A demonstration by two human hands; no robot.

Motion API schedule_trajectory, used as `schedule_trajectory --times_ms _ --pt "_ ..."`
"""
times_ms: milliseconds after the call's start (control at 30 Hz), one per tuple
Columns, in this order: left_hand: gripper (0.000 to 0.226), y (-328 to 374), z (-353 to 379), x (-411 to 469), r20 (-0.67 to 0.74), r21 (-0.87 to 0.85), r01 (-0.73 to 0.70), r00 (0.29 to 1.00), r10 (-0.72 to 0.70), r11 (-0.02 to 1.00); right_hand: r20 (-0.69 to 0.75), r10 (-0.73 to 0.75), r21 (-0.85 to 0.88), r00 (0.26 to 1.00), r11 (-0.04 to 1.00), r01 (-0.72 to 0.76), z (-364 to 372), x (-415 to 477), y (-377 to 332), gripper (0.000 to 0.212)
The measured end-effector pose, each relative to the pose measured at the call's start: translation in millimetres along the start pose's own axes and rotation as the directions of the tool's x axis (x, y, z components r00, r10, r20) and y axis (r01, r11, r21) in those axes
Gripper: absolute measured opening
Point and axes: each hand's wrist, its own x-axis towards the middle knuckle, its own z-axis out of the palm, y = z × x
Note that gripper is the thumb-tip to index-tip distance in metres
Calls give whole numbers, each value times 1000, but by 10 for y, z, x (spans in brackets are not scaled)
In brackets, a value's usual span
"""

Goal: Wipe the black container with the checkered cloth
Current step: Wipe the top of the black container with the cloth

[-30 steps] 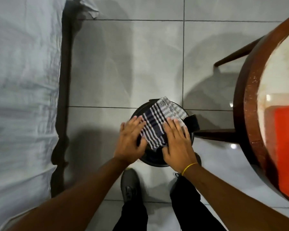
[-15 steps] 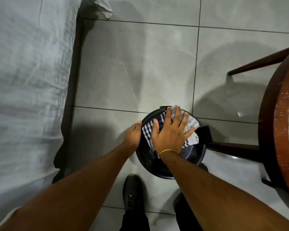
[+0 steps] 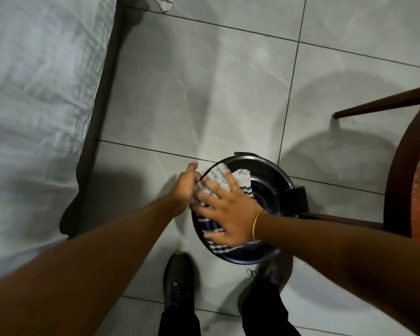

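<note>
A round black container (image 3: 274,187) stands on the tiled floor in front of my feet, its shiny top facing up. A checkered cloth (image 3: 240,179) in white and dark blue lies across its left half. My right hand (image 3: 228,209), with a yellow band at the wrist, presses flat on the cloth with fingers spread. My left hand (image 3: 186,187) grips the container's left rim. Part of the cloth is hidden under my right hand.
A bed with a white sheet (image 3: 34,105) fills the left side. A round dark wooden table (image 3: 403,166) with slanted legs stands at the right, close to the container. My black shoes (image 3: 178,282) are just below it. Grey floor tiles (image 3: 204,81) stretch ahead.
My right hand has slid the cloth from the container's upper middle toward its left and near side. My left hand stays on the left rim. The view has drifted slightly.
</note>
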Motion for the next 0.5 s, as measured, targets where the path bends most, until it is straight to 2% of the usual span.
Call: schedule_trajectory --times_ms 100,167,267,367,433,500 --pt "68 -45 -25 37 -40 123 -86 995 91 989 83 -272 -14 959 962 274 7 -85 68 82" --pt "64 -83 -36 52 -21 182 -131 990 137 974 127 -414 -11 901 908 419 0 -125 101 82" --pt "79 -146 -49 35 4 187 -172 985 174 967 196 -578 -35 792 803 594 -5 -160 131 80" --pt "84 -190 -81 25 -36 167 -170 983 178 971 208 -630 -41 748 759 650 -15 -122 144 78" --pt "83 -174 -104 9 -12 160 -160 986 164 974 155 -616 6 772 782 623 0 -107 144 75" --pt "82 -173 -128 0 18 144 -136 991 135 980 112 -546 35 831 837 545 24 -120 135 75"
